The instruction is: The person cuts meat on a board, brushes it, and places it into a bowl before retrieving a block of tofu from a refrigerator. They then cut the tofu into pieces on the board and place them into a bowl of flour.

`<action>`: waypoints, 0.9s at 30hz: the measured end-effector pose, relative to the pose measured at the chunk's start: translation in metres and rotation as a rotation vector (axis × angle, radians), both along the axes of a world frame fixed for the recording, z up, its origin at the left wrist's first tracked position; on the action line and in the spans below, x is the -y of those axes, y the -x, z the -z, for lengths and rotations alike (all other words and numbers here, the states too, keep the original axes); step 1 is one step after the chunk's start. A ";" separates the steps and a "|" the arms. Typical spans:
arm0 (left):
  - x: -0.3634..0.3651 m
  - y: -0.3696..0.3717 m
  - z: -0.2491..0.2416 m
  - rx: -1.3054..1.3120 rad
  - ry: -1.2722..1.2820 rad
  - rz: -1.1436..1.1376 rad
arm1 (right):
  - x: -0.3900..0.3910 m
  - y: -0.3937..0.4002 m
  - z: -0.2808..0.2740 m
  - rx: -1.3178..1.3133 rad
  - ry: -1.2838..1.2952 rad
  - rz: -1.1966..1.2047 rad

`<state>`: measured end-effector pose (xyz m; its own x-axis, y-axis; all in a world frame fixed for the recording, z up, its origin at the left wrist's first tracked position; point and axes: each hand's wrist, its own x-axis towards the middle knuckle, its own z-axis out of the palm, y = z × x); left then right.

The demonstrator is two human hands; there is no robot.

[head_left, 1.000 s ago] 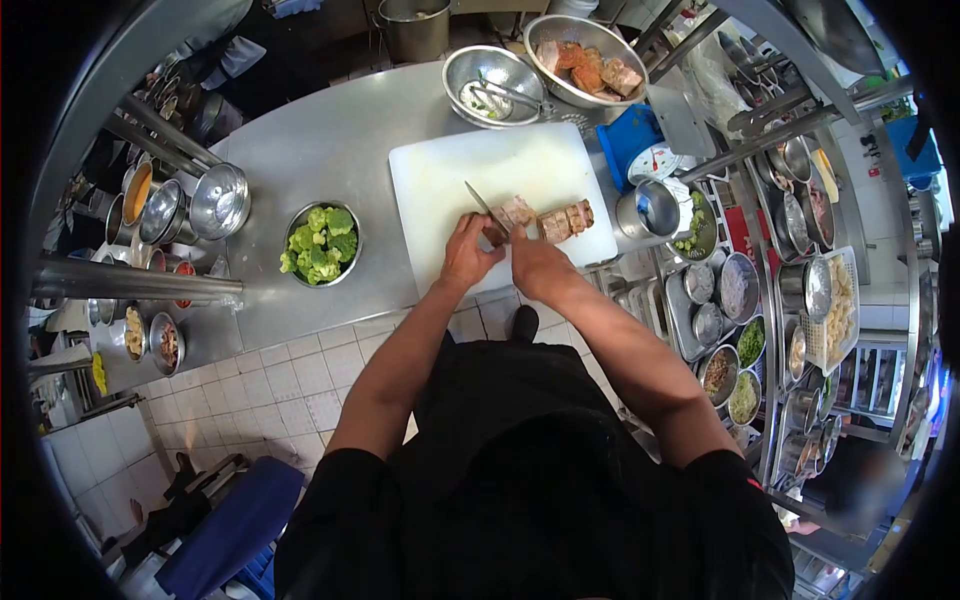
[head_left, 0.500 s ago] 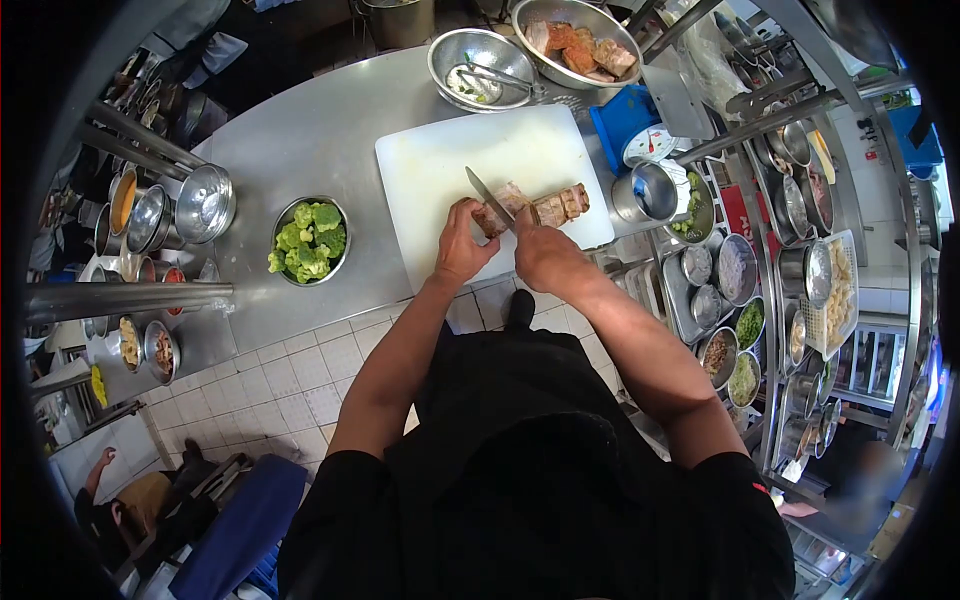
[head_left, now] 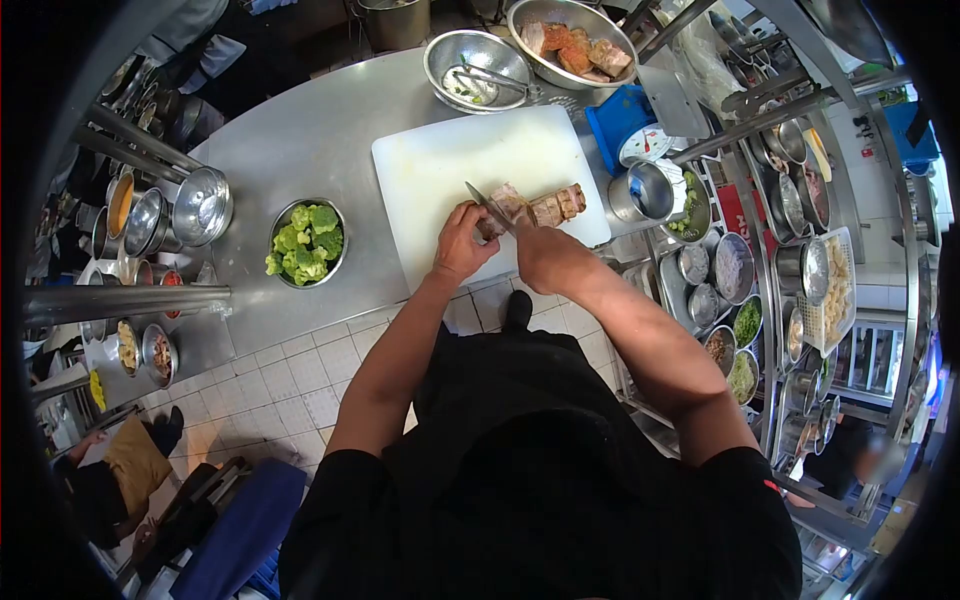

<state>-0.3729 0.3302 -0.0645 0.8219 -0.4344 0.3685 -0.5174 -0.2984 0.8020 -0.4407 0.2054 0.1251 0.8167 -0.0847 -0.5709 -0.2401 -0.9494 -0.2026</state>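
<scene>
knife (head_left: pixel 487 206) lower now, pork slab (head_left: pixel 535 208) browned (part-sliced)

On a white cutting board (head_left: pixel 450 160) lies a strip of cooked meat (head_left: pixel 535 206), partly cut into slices at its right end. The left hand (head_left: pixel 462 243) presses down on the strip's left end, fingers curled over it. The right hand (head_left: pixel 540 255) grips the handle of a knife (head_left: pixel 490 208), whose blade slants across the meat just beside the left fingers. The board rests on a steel worktop (head_left: pixel 300 130). Left of the board stands a metal bowl of broccoli (head_left: pixel 306 241). Beyond the board sit a bowl with tongs (head_left: pixel 478 70) and a larger bowl of meat pieces (head_left: pixel 570 42). A blue scale (head_left: pixel 630 135) stands near the board's right corner.
</scene>
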 end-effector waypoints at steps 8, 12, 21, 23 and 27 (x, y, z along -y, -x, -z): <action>0.004 0.003 0.003 -0.058 0.008 -0.004 | -0.004 -0.016 0.024 0.001 -0.039 0.022; -0.001 0.003 -0.008 -0.046 0.024 0.025 | 0.004 0.009 0.015 -0.036 -0.024 0.031; -0.001 0.001 -0.007 -0.059 -0.007 0.033 | 0.005 0.017 0.048 0.037 -0.052 0.069; 0.002 -0.003 -0.010 -0.058 -0.010 0.040 | 0.007 0.022 0.029 -0.035 0.025 0.046; -0.002 0.007 -0.009 -0.050 -0.031 0.046 | 0.011 0.032 0.036 -0.018 -0.032 0.043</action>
<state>-0.3797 0.3322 -0.0550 0.8179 -0.4825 0.3132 -0.4907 -0.3009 0.8178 -0.4725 0.1946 0.0888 0.8024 -0.1009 -0.5882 -0.2842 -0.9312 -0.2280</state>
